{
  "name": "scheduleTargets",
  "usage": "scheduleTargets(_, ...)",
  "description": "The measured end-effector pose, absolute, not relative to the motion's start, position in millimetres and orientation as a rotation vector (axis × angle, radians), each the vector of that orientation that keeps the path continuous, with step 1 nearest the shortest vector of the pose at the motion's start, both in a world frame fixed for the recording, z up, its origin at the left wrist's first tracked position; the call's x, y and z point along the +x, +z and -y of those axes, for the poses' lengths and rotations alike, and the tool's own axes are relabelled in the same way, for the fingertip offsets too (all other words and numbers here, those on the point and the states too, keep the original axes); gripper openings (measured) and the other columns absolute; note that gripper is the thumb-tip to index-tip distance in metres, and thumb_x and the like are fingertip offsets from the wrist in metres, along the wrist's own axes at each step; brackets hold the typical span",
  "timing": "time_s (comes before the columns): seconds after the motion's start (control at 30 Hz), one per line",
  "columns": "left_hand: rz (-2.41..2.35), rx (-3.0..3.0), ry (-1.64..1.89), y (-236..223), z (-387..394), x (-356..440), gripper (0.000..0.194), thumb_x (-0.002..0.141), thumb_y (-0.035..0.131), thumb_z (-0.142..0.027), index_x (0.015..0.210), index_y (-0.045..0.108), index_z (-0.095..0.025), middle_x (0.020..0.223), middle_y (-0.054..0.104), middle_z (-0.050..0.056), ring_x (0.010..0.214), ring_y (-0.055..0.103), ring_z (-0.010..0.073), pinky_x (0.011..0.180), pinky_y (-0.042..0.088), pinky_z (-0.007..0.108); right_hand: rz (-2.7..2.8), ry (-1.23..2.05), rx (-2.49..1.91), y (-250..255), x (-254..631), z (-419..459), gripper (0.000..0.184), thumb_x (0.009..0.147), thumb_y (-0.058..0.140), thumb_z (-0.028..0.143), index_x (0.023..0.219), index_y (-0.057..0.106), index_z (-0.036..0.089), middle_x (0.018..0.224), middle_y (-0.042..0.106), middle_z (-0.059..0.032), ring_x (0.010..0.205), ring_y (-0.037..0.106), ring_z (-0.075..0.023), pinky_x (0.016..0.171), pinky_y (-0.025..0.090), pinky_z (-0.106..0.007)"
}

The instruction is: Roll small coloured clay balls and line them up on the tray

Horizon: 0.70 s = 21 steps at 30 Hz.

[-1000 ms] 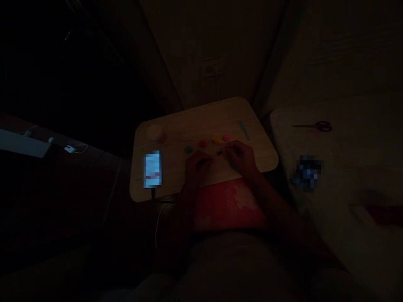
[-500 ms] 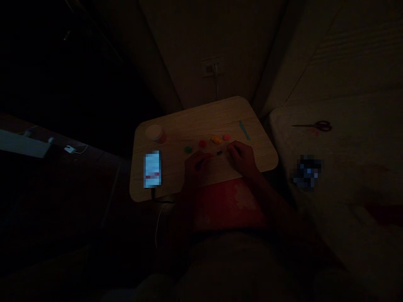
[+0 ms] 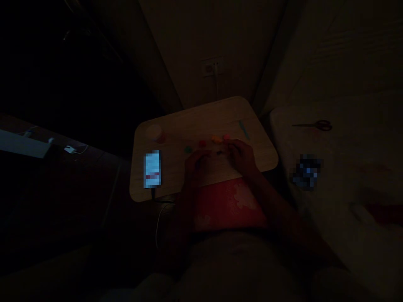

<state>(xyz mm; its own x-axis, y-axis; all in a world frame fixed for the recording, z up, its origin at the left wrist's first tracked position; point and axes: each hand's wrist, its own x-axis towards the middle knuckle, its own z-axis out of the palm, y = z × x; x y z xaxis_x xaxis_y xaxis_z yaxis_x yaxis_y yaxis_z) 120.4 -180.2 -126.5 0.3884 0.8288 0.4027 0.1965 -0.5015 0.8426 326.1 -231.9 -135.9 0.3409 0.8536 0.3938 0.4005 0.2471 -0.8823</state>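
The scene is very dark. Both hands rest on a small wooden lap table [image 3: 176, 126]. My left hand [image 3: 197, 165] lies with curled fingers near the table's front edge. My right hand [image 3: 242, 156] sits to its right, fingers bent. A tiny dark piece [image 3: 219, 152] lies between the two hands; whether either hand touches it I cannot tell. Just beyond the hands sit small lumps in a row: green [image 3: 188, 149], red [image 3: 202, 144], orange [image 3: 216, 139] and pink [image 3: 226, 136].
A lit phone [image 3: 153, 169] with a cable lies on the table's left part, a small round tub [image 3: 154, 132] behind it, a teal stick [image 3: 244, 129] at the right. Scissors [image 3: 315, 125] lie on the bedding to the right. A red cushion [image 3: 228, 203] is under the table's front edge.
The picture has grown darker. Both hands have stayed almost in place, the fingertips shifting slightly around the small dark piece.
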Motion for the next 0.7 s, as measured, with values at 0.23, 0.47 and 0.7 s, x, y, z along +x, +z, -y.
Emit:
scheduleTargets(0.23,-0.891,1.924,1.088,-122.5,181.3,122.6,0.011,0.091,0.07,-0.027,0.087,0.077,-0.019,0.088,0.077,0.005,0.084,0.071,0.0194,0.082,0.056,0.032,1.248,0.496,-1.381,-132.8,325.3,232.2,0.017,0.092,0.062,0.031,0.088,0.076,0.021,0.088,0.077,-0.0061,0.079,0.068,-0.0211,0.075,0.052,-0.034)
scheduleTargets(0.47,-0.884,1.966,1.066,-117.4,182.5,121.5,0.018,0.09,0.069,-0.027,0.075,0.07,-0.018,0.075,0.07,0.002,0.071,0.063,0.016,0.069,0.049,0.028,1.216,0.511,-1.386,-130.6,322.8,233.3,0.019,0.088,0.068,0.034,0.076,0.076,0.021,0.072,0.071,-0.0022,0.064,0.06,-0.0171,0.061,0.044,-0.029)
scheduleTargets(0.7,-0.882,1.99,1.066,-118.6,181.9,120.9,0.02,0.096,0.063,-0.028,0.085,0.077,-0.019,0.085,0.076,0.005,0.081,0.068,0.019,0.079,0.054,0.032,1.235,0.499,-1.386,-129.8,323.5,233.4,0.04,0.094,0.061,0.041,0.06,0.054,0.022,0.058,0.053,0.0011,0.058,0.05,-0.0154,0.058,0.037,-0.03)
